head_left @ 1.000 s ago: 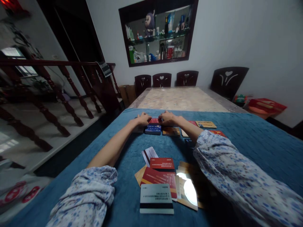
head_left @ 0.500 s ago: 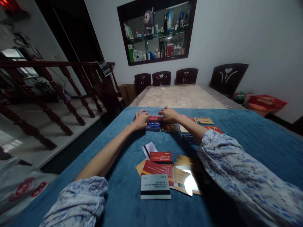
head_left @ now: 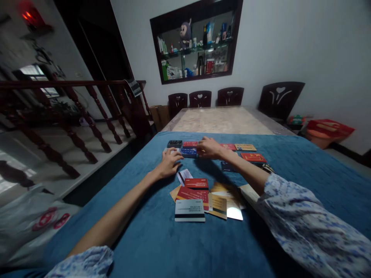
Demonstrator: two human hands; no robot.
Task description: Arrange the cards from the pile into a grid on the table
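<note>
My left hand (head_left: 169,163) rests with bent, parted fingers beside a blue card stack (head_left: 189,153), its fingertips over a pale card (head_left: 171,149). My right hand (head_left: 209,148) is bent with fingertips together at the blue stack's right edge; what they pinch is hidden. Behind the blue stack lie a black card stack (head_left: 174,144) and a red card stack (head_left: 190,144). Closer to me, loose cards overlap: a silver card (head_left: 189,210), a red card (head_left: 196,183), a gold card (head_left: 218,205) and a white striped card (head_left: 184,176).
Right of my right hand lie a yellow card (head_left: 245,147), a red card (head_left: 253,157) and a dark blue card (head_left: 228,166). A blue cloth (head_left: 139,227) covers the near table. Chairs (head_left: 228,96) stand beyond; a plastic bag (head_left: 34,224) is at left.
My left hand has drawn back toward me and left, uncovering the black stack. My right hand now covers where a brown card stack showed. The view has shifted slightly.
</note>
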